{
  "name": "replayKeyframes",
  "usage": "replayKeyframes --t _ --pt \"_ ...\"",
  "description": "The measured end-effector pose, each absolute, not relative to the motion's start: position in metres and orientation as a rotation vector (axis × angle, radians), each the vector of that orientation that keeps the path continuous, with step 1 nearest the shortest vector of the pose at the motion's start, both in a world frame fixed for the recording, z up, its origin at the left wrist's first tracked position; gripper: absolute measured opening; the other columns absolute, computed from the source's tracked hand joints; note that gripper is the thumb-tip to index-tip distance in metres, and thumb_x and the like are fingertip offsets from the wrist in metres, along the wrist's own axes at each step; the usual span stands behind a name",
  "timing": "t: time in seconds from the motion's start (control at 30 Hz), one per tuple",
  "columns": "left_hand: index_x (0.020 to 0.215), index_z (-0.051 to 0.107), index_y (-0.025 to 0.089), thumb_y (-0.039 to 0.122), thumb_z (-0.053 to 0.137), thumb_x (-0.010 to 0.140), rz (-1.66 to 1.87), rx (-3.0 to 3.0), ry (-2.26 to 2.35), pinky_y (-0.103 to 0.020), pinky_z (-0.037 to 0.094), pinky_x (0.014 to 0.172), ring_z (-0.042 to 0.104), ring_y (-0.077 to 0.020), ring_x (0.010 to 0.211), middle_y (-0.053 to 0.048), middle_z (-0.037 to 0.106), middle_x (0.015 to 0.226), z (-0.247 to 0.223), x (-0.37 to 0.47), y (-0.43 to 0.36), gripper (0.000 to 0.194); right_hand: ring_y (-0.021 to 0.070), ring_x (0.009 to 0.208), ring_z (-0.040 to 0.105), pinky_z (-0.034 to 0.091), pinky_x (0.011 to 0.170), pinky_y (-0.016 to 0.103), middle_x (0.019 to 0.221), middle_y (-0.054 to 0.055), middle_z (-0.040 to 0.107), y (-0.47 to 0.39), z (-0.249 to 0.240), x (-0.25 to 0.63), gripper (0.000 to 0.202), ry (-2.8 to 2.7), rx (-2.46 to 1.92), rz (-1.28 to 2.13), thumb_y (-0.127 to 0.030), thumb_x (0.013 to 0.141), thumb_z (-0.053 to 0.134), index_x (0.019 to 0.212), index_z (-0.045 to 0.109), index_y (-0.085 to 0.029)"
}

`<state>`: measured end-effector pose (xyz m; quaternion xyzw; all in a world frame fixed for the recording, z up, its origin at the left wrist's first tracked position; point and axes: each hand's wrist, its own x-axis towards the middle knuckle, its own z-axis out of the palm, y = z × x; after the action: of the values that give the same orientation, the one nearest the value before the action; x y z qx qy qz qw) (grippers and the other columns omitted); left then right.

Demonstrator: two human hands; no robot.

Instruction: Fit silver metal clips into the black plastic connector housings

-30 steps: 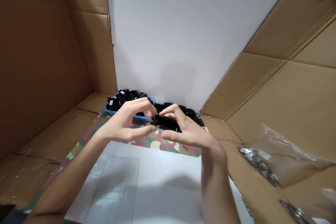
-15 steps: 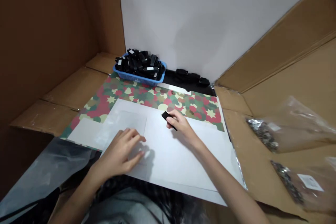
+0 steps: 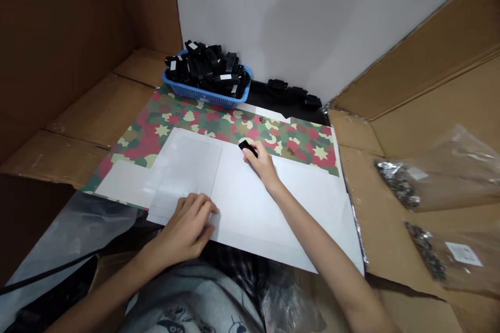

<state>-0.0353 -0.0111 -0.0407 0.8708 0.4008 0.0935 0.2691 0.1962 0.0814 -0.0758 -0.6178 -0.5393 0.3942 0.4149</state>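
My right hand (image 3: 261,161) grips a small black piece (image 3: 247,146) between thumb and fingers, over the upper part of the white sheet (image 3: 265,208). Near the sheet's front edge, my left hand (image 3: 193,223) rests with curled fingers slightly apart and nothing visible in them. A clear film or thin sheet (image 3: 195,164) lies on the left part of the white sheet. Behind them, a blue basket (image 3: 203,94) is heaped with black pieces (image 3: 209,65), some bearing white labels.
Camouflage-patterned board (image 3: 222,125) lies under the white sheet. More black pieces (image 3: 297,91) sit along the back wall. Clear bags of small metal parts (image 3: 400,184) lie on cardboard at the right. Cardboard walls (image 3: 70,21) stand on both sides.
The view has shifted, so the basket appears higher. My left hand has come down nearer the sheet's front edge. My right hand still holds the black piece, now turned somewhat differently.
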Motion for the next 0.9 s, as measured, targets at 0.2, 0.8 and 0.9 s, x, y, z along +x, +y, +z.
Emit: replayKeyframes --t 0.2,0.8,0.9 --pt "0.087 0.050 0.019 0.017 0.050 0.079 0.248 2.243 1.104 -0.040 0.035 0.079 0.045 -0.0254 0.095 -0.006 0.054 0.100 -0.038 -0.032 -0.007 0.008 0.0211 0.073 0.056 0.041 0.075 0.035 0.074 0.001 0.057 0.080 -0.077 0.197 0.034 -1.456 -1.633 0.935 -0.057 0.075 0.048 0.086 0.046 -0.025" --pt "0.079 0.054 0.020 0.025 0.050 0.086 0.465 1.975 0.993 -0.036 0.035 0.079 0.048 -0.0206 0.087 -0.004 0.055 0.089 -0.032 -0.041 0.001 0.010 0.0194 0.072 0.055 0.040 0.068 0.031 0.074 0.000 0.057 0.076 -0.075 0.196 0.036 -1.384 -1.597 0.960 -0.058 0.075 0.048 0.089 0.047 -0.025" --pt "0.076 0.054 0.020 0.029 0.054 0.086 0.766 1.690 0.969 -0.031 0.039 0.074 0.050 -0.0169 0.080 -0.002 0.053 0.082 -0.021 -0.046 0.004 0.013 0.0160 0.063 0.052 0.039 0.059 0.028 0.070 -0.002 0.056 0.076 -0.063 0.199 0.042 -1.182 -1.514 1.036 -0.064 0.078 0.043 0.090 0.048 -0.025"
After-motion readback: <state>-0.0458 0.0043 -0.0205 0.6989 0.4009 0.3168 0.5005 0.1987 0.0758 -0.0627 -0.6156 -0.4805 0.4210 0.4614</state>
